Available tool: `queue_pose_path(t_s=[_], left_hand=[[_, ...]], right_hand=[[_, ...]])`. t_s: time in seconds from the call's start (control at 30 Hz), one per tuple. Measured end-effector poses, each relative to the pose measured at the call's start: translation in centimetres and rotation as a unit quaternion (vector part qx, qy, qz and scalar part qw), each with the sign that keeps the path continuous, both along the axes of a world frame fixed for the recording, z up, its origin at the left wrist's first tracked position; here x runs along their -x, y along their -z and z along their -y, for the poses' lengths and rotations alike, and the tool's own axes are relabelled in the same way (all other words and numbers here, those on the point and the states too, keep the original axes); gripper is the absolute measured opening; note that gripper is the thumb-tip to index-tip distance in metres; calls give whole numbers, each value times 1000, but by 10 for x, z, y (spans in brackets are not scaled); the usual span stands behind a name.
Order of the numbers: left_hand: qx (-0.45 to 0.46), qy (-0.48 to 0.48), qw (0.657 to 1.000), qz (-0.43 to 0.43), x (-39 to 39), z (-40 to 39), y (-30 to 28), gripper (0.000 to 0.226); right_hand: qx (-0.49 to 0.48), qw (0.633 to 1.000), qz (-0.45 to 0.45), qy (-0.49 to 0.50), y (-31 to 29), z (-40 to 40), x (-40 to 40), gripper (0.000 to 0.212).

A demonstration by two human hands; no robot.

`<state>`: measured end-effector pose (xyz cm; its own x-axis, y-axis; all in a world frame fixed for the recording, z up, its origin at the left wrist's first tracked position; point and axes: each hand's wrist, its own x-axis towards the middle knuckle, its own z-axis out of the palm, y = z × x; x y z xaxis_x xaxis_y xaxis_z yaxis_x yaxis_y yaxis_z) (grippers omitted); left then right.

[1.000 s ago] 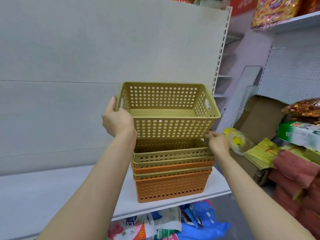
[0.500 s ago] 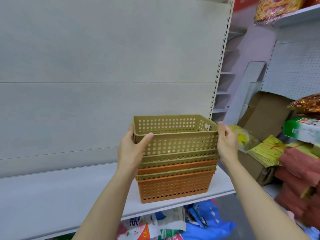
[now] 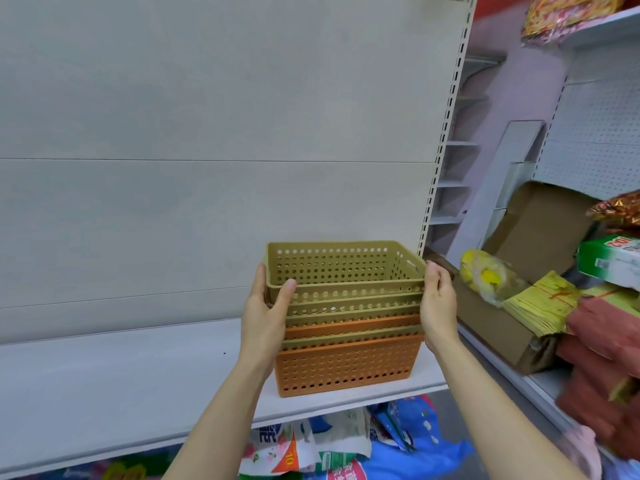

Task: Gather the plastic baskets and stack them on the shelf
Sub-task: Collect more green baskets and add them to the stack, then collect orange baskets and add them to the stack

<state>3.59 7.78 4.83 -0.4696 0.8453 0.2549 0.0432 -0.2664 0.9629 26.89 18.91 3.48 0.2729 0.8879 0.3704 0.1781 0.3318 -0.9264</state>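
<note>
A stack of several perforated plastic baskets stands on the white shelf near its right end. The top olive basket sits nested deep in the stack, above more olive rims and an orange bottom basket. My left hand grips the top basket's left end, thumb over the front rim. My right hand presses flat against the stack's right side, fingers at the top basket's handle end.
A slotted shelf upright rises just behind the stack's right side. To the right, a cardboard box, yellow paper bundles and red packs crowd a neighbouring shelf. Packaged goods lie below the shelf.
The top olive basket came down from above the stack and now sits nested fully into it. Both hands followed it down to the stack's sides.
</note>
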Motion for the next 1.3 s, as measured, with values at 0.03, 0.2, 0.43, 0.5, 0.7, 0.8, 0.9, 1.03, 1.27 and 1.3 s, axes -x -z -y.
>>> queue_pose_path(t_s=[0.03, 0.2, 0.43, 0.5, 0.7, 0.8, 0.9, 1.03, 1.27, 1.3], left_hand=[[10, -3, 1000, -19, 3, 0, 2, 36], [55, -10, 987, -151, 18, 12, 1, 53], [42, -143, 853, -500, 67, 58, -6, 67], [37, -161, 827, -537, 82, 79, -4, 58], [42, -225, 756, -613, 148, 146, 8, 54], [63, -250, 731, -632, 188, 184, 13, 55], [84, -271, 726, -626, 225, 225, 19, 54], [114, -289, 724, -615, 271, 286, 29, 53], [158, -340, 719, -585, 350, 394, 41, 54], [165, -345, 717, -583, 360, 407, 43, 53]], right_hand=[[3, 1000, 11, -6, -1, 0, 0, 45], [-33, 991, 102, 86, -2, 0, 4, 48], [-196, 953, 228, 35, -3, 66, 67, 49], [-228, 939, 257, -30, 1, 84, 93, 47], [-339, 890, 285, -105, 20, 136, 175, 40], [-348, 883, 290, -125, 29, 163, 218, 37], [-354, 879, 288, -138, 36, 197, 263, 36], [-345, 881, 270, -182, 42, 249, 323, 36], [-332, 869, 260, -259, 57, 338, 421, 37], [-331, 867, 261, -266, 58, 348, 434, 37]])
